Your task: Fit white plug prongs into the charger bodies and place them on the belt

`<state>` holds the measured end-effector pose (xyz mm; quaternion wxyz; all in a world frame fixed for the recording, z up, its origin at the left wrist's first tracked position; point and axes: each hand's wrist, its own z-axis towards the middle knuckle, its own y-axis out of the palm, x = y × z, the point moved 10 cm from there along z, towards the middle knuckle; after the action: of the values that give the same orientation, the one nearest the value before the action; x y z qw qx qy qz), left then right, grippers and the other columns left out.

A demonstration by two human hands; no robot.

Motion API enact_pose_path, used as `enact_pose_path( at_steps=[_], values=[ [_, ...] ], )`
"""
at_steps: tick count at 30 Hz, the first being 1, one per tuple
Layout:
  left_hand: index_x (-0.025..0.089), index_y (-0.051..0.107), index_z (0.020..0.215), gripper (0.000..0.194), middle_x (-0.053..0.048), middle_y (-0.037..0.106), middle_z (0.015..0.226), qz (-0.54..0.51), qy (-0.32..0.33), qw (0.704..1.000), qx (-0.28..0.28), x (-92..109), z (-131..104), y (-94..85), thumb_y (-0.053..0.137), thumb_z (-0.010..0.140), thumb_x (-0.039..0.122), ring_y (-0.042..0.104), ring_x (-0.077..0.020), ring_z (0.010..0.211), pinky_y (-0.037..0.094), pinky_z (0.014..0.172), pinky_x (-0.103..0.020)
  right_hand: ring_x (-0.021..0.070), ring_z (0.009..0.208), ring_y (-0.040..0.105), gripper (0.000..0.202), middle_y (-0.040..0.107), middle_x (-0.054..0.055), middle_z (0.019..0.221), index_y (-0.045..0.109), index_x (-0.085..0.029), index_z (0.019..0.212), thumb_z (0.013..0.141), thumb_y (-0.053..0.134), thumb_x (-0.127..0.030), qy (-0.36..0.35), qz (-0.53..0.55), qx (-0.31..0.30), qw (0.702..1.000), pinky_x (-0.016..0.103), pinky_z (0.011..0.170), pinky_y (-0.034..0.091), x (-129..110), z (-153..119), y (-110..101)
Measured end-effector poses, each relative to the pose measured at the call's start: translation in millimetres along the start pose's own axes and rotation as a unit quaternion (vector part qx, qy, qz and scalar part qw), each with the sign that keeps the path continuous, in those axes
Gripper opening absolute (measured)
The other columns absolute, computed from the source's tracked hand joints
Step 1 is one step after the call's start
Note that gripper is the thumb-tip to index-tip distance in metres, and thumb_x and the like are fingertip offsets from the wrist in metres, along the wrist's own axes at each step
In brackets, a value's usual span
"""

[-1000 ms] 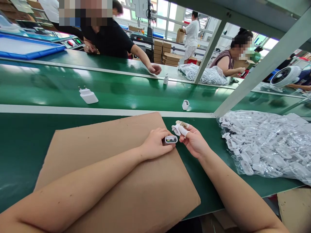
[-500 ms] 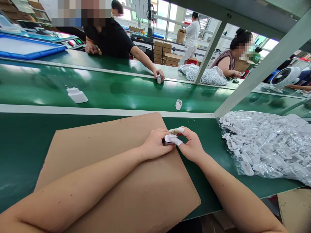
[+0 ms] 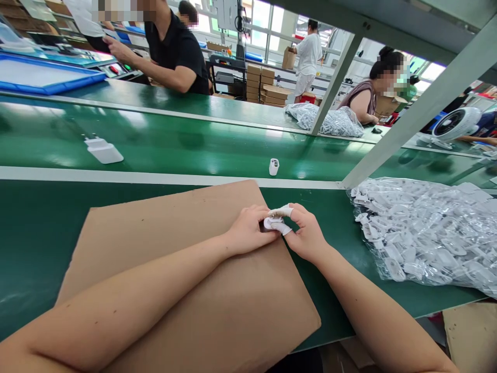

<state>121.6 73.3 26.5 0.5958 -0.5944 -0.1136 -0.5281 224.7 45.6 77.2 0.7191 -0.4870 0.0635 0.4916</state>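
Observation:
Over the right edge of a brown cardboard sheet (image 3: 186,280), both hands meet around a small white charger (image 3: 271,223), mostly covered by fingers. My left hand (image 3: 250,230) is closed around its left side. White covers wrap the thumb and forefinger of my right hand (image 3: 306,230), which pinch the charger from the right. Beyond them, a white plug charger (image 3: 104,151) with two pins lies on the green conveyor belt (image 3: 186,147). Another white charger (image 3: 274,167) stands on the belt, its ports showing.
A clear bag of white plastic parts (image 3: 430,235) lies at right beside a slanted metal post (image 3: 419,103). Across the belt are a co-worker in black (image 3: 178,57), a blue-rimmed tray (image 3: 50,88) and another bag of parts (image 3: 330,120). A white fan (image 3: 454,124) stands far right.
Both chargers on the belt have shifted left. The co-worker in black has drawn back the arm that reached over the belt with a small white charger. My hands have barely moved.

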Motion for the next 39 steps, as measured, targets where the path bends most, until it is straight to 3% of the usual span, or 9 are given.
enact_pose_path(
  at_steps=[10,18,20,23,27,30,33,36,39],
  values=[
    [0.022,0.066,0.077,0.014,-0.001,0.066,0.085,-0.008,-0.015,1.000,-0.005,-4.4,0.4,1.0,0.068,0.082,0.034,0.060,-0.0220,0.088,0.044,0.089,-0.039,0.0229,0.087,0.064,0.017,0.069,0.005,0.090,0.068,-0.023,0.094,0.083,0.062,-0.012,0.021,-0.053,-0.025,0.998,0.034,0.074,0.052,6.4,3.8,1.2],
    [0.022,0.066,0.076,0.016,-0.002,0.068,0.086,-0.022,-0.013,1.000,-0.010,-4.6,1.9,-0.1,0.069,0.081,0.036,0.062,-0.0228,0.090,0.047,0.090,-0.037,0.0242,0.090,0.067,0.026,0.073,0.001,0.089,0.070,-0.025,0.091,0.073,0.063,-0.008,0.046,-0.038,-0.012,0.998,0.050,0.108,0.047,17.8,5.7,1.3],
    [0.021,0.065,0.075,0.018,-0.003,0.068,0.086,-0.020,-0.018,1.000,-0.010,-4.8,2.0,1.0,0.067,0.082,0.037,0.062,-0.0233,0.090,0.048,0.089,-0.037,0.0245,0.089,0.066,0.025,0.072,0.001,0.085,0.071,-0.025,0.091,0.072,0.064,-0.010,0.060,-0.040,-0.002,0.997,0.052,0.108,0.046,21.9,5.0,1.9],
    [0.020,0.065,0.076,0.022,-0.004,0.068,0.088,-0.030,-0.034,0.999,-0.008,-5.1,3.0,1.2,0.067,0.081,0.042,0.062,-0.0242,0.090,0.049,0.085,-0.036,0.0249,0.094,0.066,0.029,0.072,0.002,0.088,0.074,-0.026,0.105,0.078,0.068,-0.020,0.106,0.033,0.010,0.994,0.049,0.101,0.051,35.3,3.5,6.2],
    [0.018,0.069,0.083,0.037,-0.004,0.070,0.084,-0.120,-0.126,0.983,-0.052,-23.2,9.5,0.6,0.078,0.071,0.052,0.064,-0.0239,0.082,0.050,0.074,-0.033,0.0265,0.110,0.067,0.061,0.076,0.005,0.107,0.059,-0.024,0.137,0.080,0.073,-0.040,0.187,0.196,0.048,0.961,0.049,0.107,0.049,66.3,3.1,3.2],
    [0.019,0.075,0.094,0.049,-0.005,0.074,0.091,-0.153,-0.200,0.966,0.047,-56.5,23.2,-40.4,0.087,0.062,0.054,0.067,-0.0249,0.085,0.052,0.079,-0.035,0.0317,0.125,0.059,0.060,0.069,0.012,0.128,0.055,-0.020,0.139,0.085,0.064,-0.045,0.254,0.096,0.191,0.943,0.053,0.110,0.046,95.5,-4.1,-46.9],
    [0.019,0.077,0.097,0.050,-0.006,0.075,0.093,-0.091,-0.277,0.929,0.227,-103.9,30.1,-108.8,0.090,0.058,0.047,0.068,-0.0253,0.086,0.053,0.081,-0.035,0.0404,0.145,0.038,0.060,0.052,0.021,0.148,0.052,-0.013,0.137,0.084,0.064,-0.039,0.382,-0.153,0.306,0.858,0.059,0.123,0.024,115.6,-29.7,-111.1],
    [0.016,0.074,0.093,0.040,-0.005,0.071,0.087,-0.026,-0.329,0.886,0.324,-141.9,32.7,-161.6,0.085,0.060,0.037,0.067,-0.0247,0.086,0.054,0.082,-0.036,0.0482,0.154,0.016,0.065,0.034,0.032,0.156,0.047,-0.006,0.135,0.082,0.068,-0.038,0.515,-0.252,0.311,0.758,0.063,0.125,0.009,136.4,-56.3,-145.0],
    [0.015,0.067,0.093,0.037,-0.005,0.064,0.083,0.026,-0.364,0.855,0.367,-166.2,29.7,-197.9,0.080,0.062,0.033,0.064,-0.0266,0.087,0.054,0.078,-0.040,0.0499,0.156,0.007,0.067,0.026,0.037,0.160,0.044,-0.003,0.136,0.083,0.067,-0.037,0.574,-0.251,0.302,0.719,0.066,0.124,0.005,154.3,-71.8,-155.3]
  ],
)
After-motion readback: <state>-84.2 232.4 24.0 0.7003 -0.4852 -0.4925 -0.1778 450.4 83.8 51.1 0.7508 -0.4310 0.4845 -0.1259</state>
